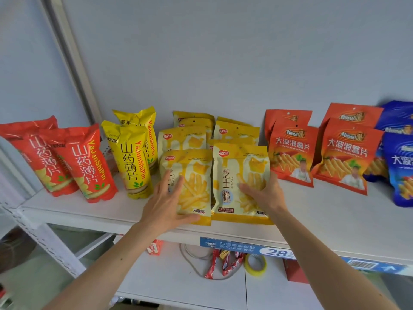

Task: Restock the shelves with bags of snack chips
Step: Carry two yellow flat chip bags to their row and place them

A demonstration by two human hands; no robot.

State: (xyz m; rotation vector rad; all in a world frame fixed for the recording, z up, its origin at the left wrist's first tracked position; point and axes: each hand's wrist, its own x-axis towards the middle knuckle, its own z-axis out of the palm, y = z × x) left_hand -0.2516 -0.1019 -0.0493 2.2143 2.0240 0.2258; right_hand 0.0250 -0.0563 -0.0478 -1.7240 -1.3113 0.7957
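Shelf (312,222) mostly stocked; your left hand (166,203) and right hand (263,193) lie open-palmed, no grip, on the two front yellow bags (237,175); just straighten them, gaps remain right

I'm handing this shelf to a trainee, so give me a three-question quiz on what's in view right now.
1. True or false: the left hand rests flat on a front pale yellow fries bag.
2. Which bags stand at the far left of the shelf? A blue, B red, C orange.
3. Fill in: the roll of yellow tape lies on the ____ shelf.

Key: 1 true; 2 B, the red bags; 3 lower. The right hand touches the neighbouring fries bag.
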